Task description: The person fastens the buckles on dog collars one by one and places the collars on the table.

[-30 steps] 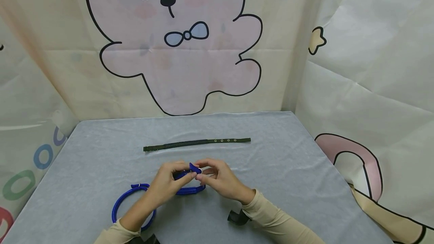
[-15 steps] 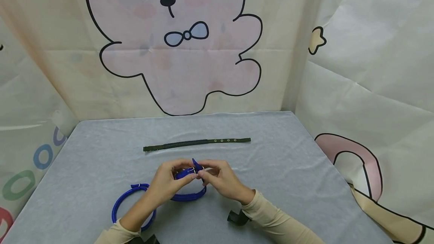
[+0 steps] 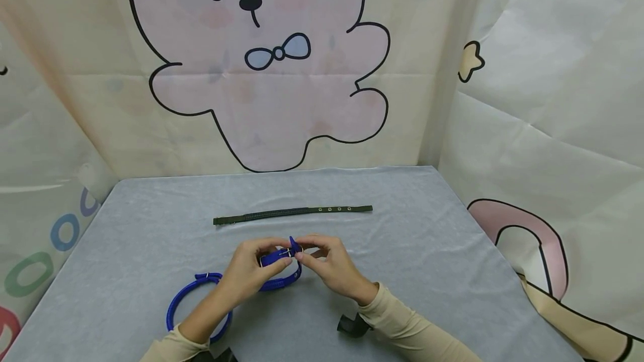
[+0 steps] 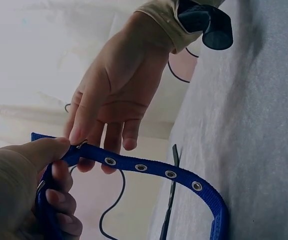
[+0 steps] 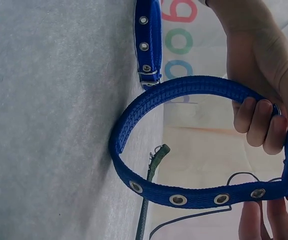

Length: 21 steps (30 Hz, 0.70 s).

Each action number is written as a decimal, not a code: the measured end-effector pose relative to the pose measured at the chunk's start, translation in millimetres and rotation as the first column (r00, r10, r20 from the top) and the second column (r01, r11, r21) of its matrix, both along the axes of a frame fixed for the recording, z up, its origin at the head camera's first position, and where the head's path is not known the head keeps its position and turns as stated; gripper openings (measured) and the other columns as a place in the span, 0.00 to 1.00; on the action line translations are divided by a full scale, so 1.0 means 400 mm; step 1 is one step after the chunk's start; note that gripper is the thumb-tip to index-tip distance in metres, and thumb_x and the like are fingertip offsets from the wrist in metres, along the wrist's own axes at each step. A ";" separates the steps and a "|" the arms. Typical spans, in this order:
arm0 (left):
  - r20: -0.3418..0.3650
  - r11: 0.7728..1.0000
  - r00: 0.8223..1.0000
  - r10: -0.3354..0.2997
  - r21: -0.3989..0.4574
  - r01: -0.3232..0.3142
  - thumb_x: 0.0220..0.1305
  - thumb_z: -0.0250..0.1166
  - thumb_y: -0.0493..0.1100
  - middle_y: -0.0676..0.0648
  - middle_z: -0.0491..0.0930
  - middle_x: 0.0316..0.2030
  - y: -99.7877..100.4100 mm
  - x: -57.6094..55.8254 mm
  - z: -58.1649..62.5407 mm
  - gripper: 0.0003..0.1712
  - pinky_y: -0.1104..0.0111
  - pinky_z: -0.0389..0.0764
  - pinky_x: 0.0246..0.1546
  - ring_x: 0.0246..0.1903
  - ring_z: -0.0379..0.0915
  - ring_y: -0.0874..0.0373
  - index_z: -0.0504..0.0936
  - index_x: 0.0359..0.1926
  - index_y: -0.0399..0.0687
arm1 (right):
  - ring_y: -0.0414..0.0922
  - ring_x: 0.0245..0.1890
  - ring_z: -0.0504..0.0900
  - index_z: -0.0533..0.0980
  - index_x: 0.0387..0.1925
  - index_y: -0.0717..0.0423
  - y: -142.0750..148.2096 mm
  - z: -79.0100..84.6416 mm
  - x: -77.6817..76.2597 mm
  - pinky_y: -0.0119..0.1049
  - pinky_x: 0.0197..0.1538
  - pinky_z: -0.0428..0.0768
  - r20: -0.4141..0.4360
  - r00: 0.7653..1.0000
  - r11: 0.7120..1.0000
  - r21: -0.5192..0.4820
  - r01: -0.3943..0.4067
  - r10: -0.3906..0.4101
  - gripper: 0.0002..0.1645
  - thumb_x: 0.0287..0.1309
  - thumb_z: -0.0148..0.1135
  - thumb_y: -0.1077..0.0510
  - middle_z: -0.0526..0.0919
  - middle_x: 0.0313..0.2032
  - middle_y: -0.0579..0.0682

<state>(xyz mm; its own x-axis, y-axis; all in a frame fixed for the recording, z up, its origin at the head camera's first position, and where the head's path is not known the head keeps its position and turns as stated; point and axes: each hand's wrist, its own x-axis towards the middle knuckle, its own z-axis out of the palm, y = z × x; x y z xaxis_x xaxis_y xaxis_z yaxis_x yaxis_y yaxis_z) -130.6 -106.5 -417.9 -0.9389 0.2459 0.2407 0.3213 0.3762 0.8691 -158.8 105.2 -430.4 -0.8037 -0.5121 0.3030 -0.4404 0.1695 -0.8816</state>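
Note:
A blue pet collar with metal eyelets is bent into a loop between both hands, above the table. My left hand grips it near the metal buckle, thumb on top and fingers curled under the band in the left wrist view. The strap's pointed tip sticks up through the buckle. My right hand pinches the strap right at the buckle with thumb and forefinger; its other fingers extend loosely. The right wrist view shows the row of eyelets along the lower side of the loop.
Another blue collar, buckled into a ring, lies on the grey cloth-covered table, partly behind the left forearm. A dark green collar lies stretched out beyond the hands. Printed cartoon sheets surround the table.
The pointed tip has swung from leaning left to standing upright above the buckle, and the buckle has come into view. The lower loop has shifted slightly; both hands stay nearly in place.

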 end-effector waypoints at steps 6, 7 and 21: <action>-0.009 1.000 1.000 -0.001 0.000 0.001 0.62 0.73 0.43 0.55 0.71 0.19 -0.001 -0.005 -0.007 0.12 0.75 0.63 0.19 0.18 0.59 0.70 0.88 0.46 0.48 | 0.50 0.52 0.85 0.79 0.57 0.66 -0.002 -0.002 0.000 0.36 0.49 0.85 0.003 1.000 1.000 -0.024 0.004 -0.004 0.19 0.68 0.63 0.61 0.84 0.54 0.62; -0.009 1.000 1.000 -0.002 -0.001 0.002 0.62 0.73 0.43 0.55 0.70 0.19 -0.001 -0.005 -0.009 0.12 0.75 0.63 0.19 0.18 0.59 0.70 0.88 0.46 0.49 | 0.49 0.52 0.85 0.79 0.56 0.67 -0.002 -0.002 0.000 0.36 0.49 0.85 0.002 1.000 1.000 -0.028 0.004 -0.004 0.19 0.68 0.63 0.61 0.84 0.54 0.62; -0.011 0.999 0.999 -0.031 -0.033 0.031 0.64 0.71 0.45 0.50 0.85 0.30 -0.005 -0.010 -0.018 0.13 0.74 0.71 0.23 0.22 0.66 0.71 0.89 0.47 0.45 | 0.38 0.52 0.81 0.82 0.53 0.60 0.002 0.001 0.003 0.38 0.48 0.86 -0.008 1.000 0.999 -0.038 -0.012 0.012 0.15 0.67 0.65 0.60 0.84 0.52 0.58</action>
<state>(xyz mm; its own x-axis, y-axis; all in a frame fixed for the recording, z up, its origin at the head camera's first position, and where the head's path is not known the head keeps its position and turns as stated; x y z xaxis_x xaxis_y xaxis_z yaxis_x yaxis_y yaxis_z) -134.4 -108.4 -425.0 -0.9281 0.2826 0.2426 0.3429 0.3942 0.8527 -157.8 106.2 -430.1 -0.7951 -0.5094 0.3291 -0.4493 0.1303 -0.8838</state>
